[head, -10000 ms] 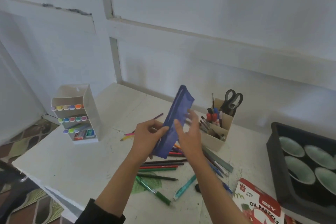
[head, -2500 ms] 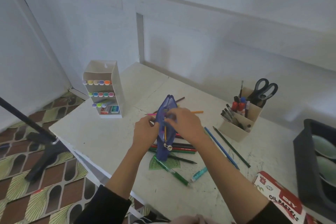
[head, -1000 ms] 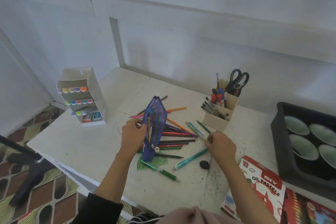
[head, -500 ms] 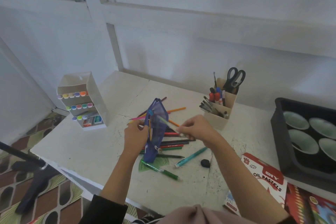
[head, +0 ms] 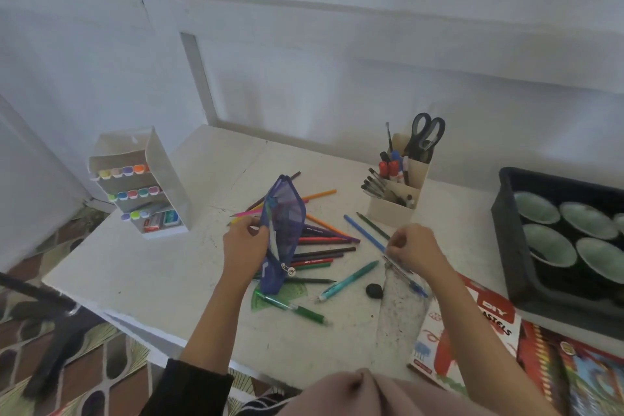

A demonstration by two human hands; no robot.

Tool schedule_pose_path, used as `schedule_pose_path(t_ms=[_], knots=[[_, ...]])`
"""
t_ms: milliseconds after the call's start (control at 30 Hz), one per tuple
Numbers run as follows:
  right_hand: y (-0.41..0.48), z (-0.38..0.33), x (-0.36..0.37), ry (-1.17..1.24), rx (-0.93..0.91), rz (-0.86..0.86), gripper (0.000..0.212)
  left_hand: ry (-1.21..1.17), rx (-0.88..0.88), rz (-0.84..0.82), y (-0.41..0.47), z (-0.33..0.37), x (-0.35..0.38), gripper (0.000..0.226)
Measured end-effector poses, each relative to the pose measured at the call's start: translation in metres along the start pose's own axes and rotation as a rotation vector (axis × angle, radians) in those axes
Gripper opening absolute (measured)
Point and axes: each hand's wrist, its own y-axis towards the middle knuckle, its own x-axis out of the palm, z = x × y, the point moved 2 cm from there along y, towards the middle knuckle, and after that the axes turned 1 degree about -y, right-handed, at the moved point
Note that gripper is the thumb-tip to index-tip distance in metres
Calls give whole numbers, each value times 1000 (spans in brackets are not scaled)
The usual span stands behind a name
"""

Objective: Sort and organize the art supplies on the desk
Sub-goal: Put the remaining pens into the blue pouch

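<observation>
Now the left hand (head: pixel 244 246) is gripping the upright blue pouch (head: pixel 286 230); the right hand (head: pixel 417 250) is pinching a blue pen (head: pixel 416 288).

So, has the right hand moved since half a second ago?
Yes. The right hand has left the pouch and gone right; it is now in front of the holder.

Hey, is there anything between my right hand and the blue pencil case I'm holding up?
Nothing stands in the way. Between the right hand and the blue pencil case only loose coloured pencils lie flat on the desk; the left hand grips the case's left edge.
</observation>
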Motion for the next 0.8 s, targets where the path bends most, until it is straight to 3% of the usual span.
schedule_pose_path(t_ms=[133,267,400,567,800], knots=[[-11,34,0,-96,121,-107,8,10,10,-5,0,0,6,14],[-18,40,3,-182,113,-136,16,27,29,-10,-1,3,12,15],[-16,39,2,-202,87,-129,9,27,27,-12,-3,5,14,13],[-11,23,-5,16,38,-173,2,20,19,-5,-3,4,12,14],[-10,-41,-8,302,-116,-252,9,-13,-15,1,-8,2,4,17]])
